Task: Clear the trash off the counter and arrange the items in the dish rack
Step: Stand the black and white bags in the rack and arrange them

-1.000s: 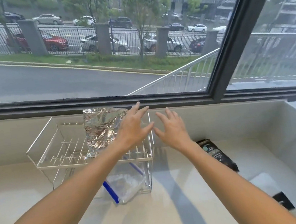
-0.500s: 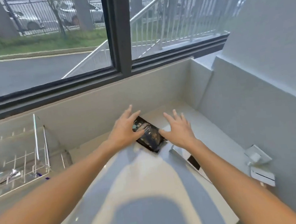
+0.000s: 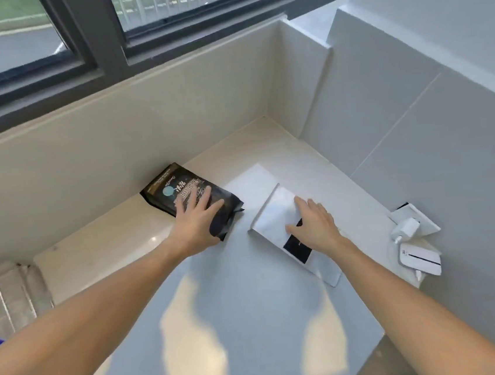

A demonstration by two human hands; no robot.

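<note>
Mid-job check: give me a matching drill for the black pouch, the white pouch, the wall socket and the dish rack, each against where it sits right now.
Things:
1. black pouch
2. white pouch
3. wall socket
4. dish rack

Places:
A. far left edge of view
B. under the right hand
C. on the right-hand wall
D. under the left hand

Pairs: 1-D, 2-B, 3-C, 4-A

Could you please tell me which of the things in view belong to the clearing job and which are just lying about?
Job: black pouch under the left hand; white pouch under the right hand; dish rack at the left edge.
Lying about: wall socket with charger; small white device.
</note>
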